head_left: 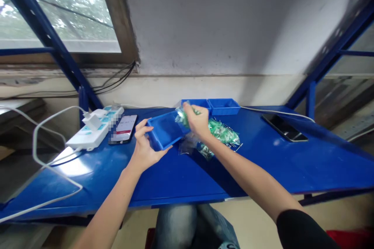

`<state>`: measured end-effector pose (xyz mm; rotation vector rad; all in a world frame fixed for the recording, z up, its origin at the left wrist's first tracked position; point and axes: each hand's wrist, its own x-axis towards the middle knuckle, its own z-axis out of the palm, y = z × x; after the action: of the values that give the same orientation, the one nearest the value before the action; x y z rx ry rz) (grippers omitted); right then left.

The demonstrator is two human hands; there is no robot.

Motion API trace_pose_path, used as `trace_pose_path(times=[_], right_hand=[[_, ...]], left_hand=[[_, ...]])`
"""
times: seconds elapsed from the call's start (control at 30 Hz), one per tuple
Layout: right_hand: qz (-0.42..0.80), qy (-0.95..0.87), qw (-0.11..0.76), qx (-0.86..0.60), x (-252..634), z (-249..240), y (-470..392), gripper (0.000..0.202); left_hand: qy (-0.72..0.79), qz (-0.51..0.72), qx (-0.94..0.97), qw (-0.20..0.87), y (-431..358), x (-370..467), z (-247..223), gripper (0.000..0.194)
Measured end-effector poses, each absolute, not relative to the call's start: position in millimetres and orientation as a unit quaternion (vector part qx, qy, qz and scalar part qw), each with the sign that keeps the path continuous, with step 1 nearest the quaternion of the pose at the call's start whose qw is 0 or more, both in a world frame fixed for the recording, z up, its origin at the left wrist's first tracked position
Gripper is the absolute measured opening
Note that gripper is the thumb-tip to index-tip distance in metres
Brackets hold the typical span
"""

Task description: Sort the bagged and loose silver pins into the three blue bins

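Hands apart: the left hand [145, 148] clamps the near-left end of a blue plastic bin [167, 130], left of frame center, tilted, its long axis running lower left to upper right; the right hand [198, 118] grips crinkly clear-and-green packets [183, 117] at its far end. Beneath spreads a glossy blue desk [181, 179], against a smudged pale wall [219, 23], with a window [70, 7] upper left.

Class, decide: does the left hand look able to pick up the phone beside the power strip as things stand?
Probably not: the phone lies close by with nothing between, but the left hand is occupied holding the blue bin.
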<state>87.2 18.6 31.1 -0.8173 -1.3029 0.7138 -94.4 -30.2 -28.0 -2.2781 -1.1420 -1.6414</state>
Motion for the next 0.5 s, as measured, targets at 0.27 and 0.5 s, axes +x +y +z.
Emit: trace_pose_path(times=[0.27,0.5], right_hand=[[0.088,-0.568,0.680,-0.455,206.4,32.2,21.3,0.049],[0.033,-0.538,0.646,-0.541,252.5,-10.7,17.7,0.049]], left_hand=[[-0.483,-0.565,-0.669,0.015,-9.6,-118.5,-38.2,0.077],[-0.580,-0.504,-0.633,-0.098,20.0,-121.3,-29.8,0.034]])
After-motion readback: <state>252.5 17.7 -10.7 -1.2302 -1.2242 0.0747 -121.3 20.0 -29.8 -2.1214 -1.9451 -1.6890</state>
